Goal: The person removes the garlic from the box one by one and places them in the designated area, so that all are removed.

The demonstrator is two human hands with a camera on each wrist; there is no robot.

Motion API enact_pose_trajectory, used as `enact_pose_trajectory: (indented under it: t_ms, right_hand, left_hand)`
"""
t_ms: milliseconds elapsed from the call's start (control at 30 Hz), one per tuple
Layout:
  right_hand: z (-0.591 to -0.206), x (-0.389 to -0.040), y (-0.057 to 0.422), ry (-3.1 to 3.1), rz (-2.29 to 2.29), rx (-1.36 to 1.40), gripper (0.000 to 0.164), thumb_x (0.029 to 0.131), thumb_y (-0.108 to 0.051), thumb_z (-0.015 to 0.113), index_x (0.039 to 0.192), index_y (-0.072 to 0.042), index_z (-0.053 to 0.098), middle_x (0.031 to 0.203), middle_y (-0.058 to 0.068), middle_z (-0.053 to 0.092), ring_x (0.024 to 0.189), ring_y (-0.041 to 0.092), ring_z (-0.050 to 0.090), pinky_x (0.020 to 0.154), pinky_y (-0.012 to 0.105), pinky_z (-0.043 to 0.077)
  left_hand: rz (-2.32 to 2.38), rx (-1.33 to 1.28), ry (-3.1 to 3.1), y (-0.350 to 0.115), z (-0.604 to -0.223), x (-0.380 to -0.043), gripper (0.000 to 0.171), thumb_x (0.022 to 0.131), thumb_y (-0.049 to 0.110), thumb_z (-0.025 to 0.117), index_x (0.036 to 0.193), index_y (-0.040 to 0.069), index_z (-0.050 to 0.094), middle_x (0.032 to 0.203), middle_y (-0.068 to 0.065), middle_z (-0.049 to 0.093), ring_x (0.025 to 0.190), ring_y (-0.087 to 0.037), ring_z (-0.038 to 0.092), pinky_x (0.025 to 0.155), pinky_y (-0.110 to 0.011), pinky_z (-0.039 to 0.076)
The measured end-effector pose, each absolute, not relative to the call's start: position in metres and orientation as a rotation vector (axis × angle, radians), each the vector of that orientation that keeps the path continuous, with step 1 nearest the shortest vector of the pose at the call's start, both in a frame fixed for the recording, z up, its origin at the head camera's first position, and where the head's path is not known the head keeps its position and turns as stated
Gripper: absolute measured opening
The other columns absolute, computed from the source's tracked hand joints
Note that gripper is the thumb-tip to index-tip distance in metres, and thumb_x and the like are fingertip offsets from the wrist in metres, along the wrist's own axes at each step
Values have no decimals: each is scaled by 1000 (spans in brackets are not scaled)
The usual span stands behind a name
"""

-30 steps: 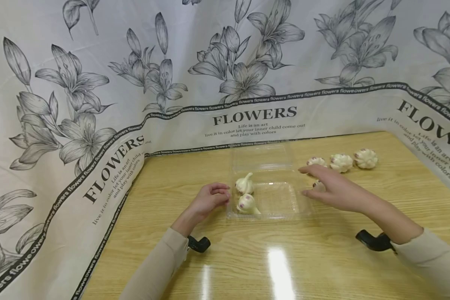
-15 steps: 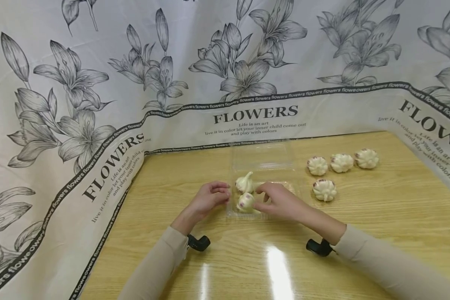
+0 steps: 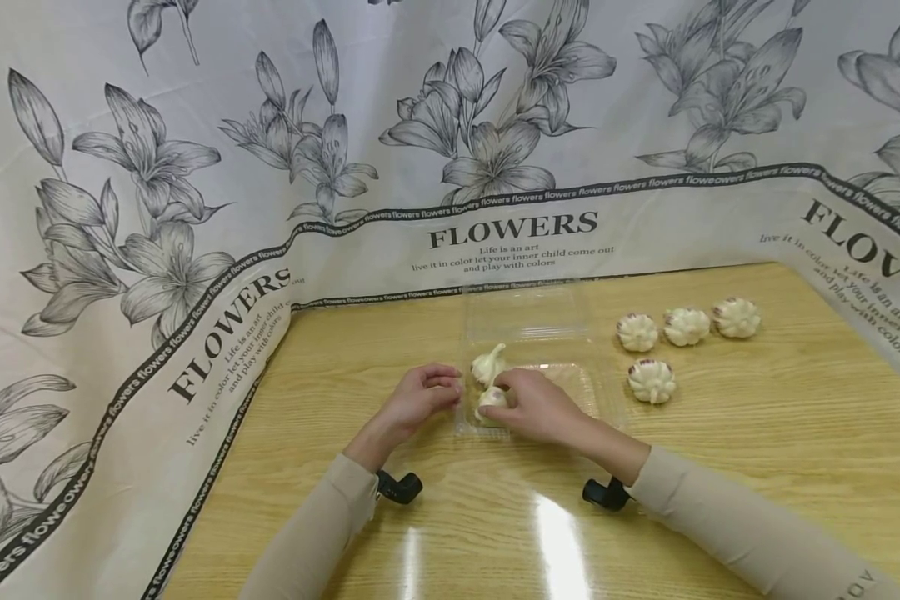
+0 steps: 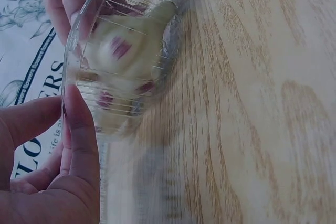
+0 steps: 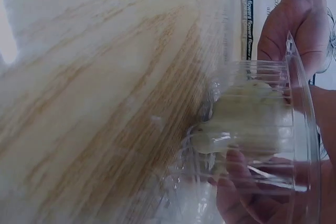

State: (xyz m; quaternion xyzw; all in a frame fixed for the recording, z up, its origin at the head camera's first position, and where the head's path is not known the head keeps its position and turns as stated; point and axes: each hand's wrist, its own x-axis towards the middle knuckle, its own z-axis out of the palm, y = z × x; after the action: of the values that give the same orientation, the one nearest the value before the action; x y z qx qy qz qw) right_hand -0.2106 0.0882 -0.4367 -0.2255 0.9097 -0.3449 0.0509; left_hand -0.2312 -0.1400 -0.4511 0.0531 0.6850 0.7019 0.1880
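Observation:
A clear plastic clamshell box [image 3: 587, 385] lies opened on the table, with two garlic bulbs along its left side. My left hand [image 3: 417, 404] pinches the box's left rim between thumb and fingers, as the left wrist view shows. Inside the box, my right hand [image 3: 543, 410] grips the nearer garlic bulb [image 3: 491, 403], thumb in front and fingers behind. The farther garlic bulb [image 3: 486, 367] sits just behind it, stem up. In the right wrist view, the right fingertips [image 5: 236, 163] show through the box wall against the pale bulb.
The box's clear lid [image 3: 523, 312] is folded back toward the curtain [image 3: 375, 250]. Several more garlic bulbs are on the table to the right: three in a back row, including a middle bulb [image 3: 686, 326], and a nearer bulb [image 3: 652, 382] in front.
My right hand has moved left from beside the loose bulbs into the box and closed on the nearer bulb, which has turned slightly. My left hand stays at the rim.

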Motion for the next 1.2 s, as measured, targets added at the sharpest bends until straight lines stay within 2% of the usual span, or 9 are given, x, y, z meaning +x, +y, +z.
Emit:
enact_pose_trajectory:
  t_ms: [67, 200, 300, 400, 667, 933, 1200]
  right_hand:
    - [-436, -211, 91, 2758, -1041, -708, 38, 90, -33, 77, 112, -2, 70, 86, 0, 64, 74, 15, 57, 64, 32, 49]
    - [-433, -211, 99, 2756, -997, -768, 37, 89, -28, 74, 114, 0, 70, 102, 7, 70, 91, 23, 65, 79, 41, 57]
    - [-430, -211, 108, 2760, -970, -810, 44, 89, -24, 72, 123, 3, 68, 115, 13, 70, 103, 28, 66, 90, 48, 57]
    - [-429, -211, 117, 2757, -952, -835, 49, 89, -20, 72, 130, 5, 64, 121, 17, 69, 107, 32, 65, 94, 51, 55]
    - [-429, -212, 140, 2766, -915, -896, 53, 91, -17, 74, 138, 3, 58, 130, 22, 63, 112, 36, 62, 99, 57, 53]
    - [-426, -211, 156, 2768, -877, -857, 54, 90, -7, 72, 142, -2, 56, 129, 20, 60, 101, 29, 65, 89, 49, 59]
    - [-421, -212, 166, 2769, -814, -927, 64, 84, 0, 71, 145, 3, 51, 138, 25, 54, 122, 45, 57, 103, 59, 51]
  left_hand:
    - [1973, 146, 1927, -140, -451, -231, 37, 97, -10, 58, 133, -16, 51, 95, -6, 62, 80, -14, 65, 75, -25, 59]
    - [1967, 141, 1934, -140, -450, -230, 38, 97, -9, 59, 134, -16, 50, 96, -7, 62, 80, -16, 65, 75, -26, 59]
    - [1965, 135, 1936, -140, -451, -231, 38, 98, -9, 59, 134, -15, 51, 96, -7, 62, 81, -17, 65, 76, -27, 59]
    - [1966, 135, 1938, -140, -452, -231, 37, 98, -9, 59, 134, -14, 51, 96, -8, 62, 80, -17, 65, 76, -27, 59]
    - [1974, 111, 1932, -140, -452, -231, 36, 97, -10, 59, 132, -13, 53, 97, -9, 62, 80, -16, 65, 75, -27, 59]
    - [1965, 127, 1935, -140, -451, -231, 36, 97, -10, 59, 132, -13, 52, 97, -8, 62, 80, -15, 65, 76, -27, 59]
    - [1965, 115, 1930, -140, -451, -231, 37, 97, -10, 59, 133, -13, 52, 98, -10, 62, 81, -15, 65, 76, -26, 59]
